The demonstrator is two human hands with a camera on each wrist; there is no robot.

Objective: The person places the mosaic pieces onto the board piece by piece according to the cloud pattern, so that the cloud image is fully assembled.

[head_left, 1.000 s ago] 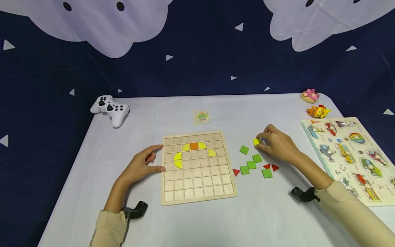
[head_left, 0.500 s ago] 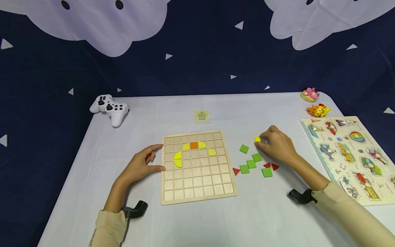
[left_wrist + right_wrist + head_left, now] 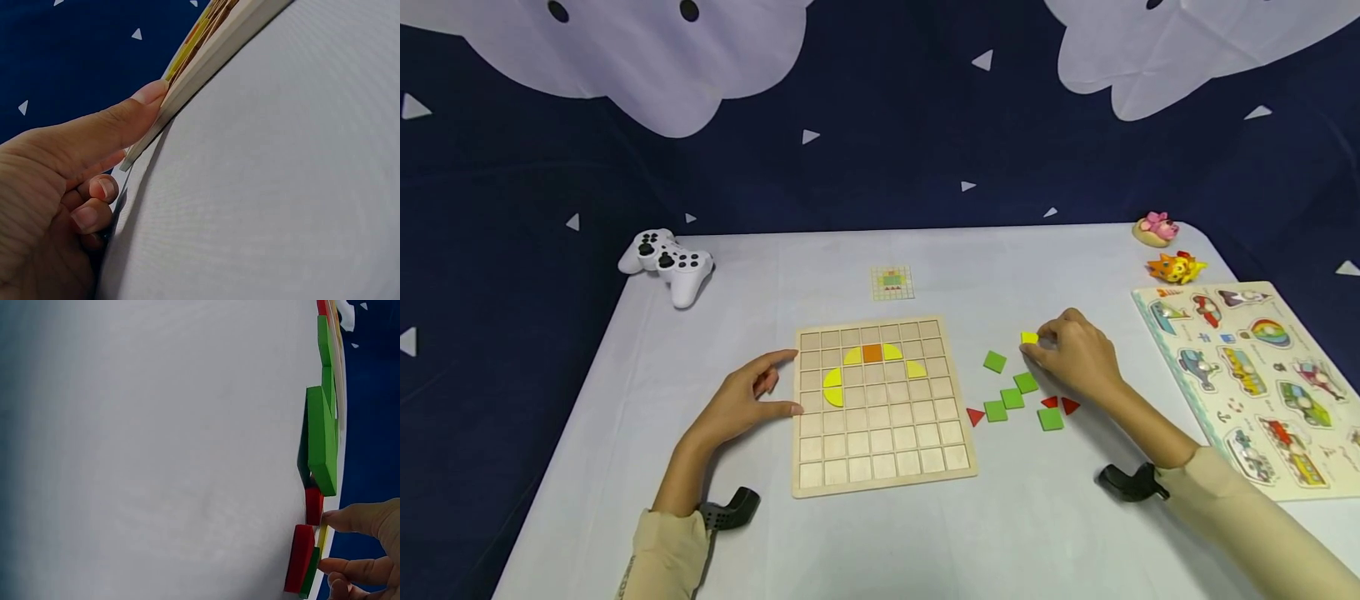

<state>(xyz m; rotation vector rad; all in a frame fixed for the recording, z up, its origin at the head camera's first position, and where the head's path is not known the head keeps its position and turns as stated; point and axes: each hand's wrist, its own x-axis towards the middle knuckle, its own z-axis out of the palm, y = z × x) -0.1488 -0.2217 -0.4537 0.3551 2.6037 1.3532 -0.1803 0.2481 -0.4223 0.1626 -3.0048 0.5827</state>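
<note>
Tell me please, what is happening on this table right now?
A person is working on a wooden grid board with coloured shape pieces. The left hand rests against the board's left edge, thumb touching it. The right hand pinches a small yellow piece just right of the board, near loose green squares and red triangles. On the board sit a few yellow pieces and one orange square; most cells are bare. A small pattern card lies behind the board.
</note>
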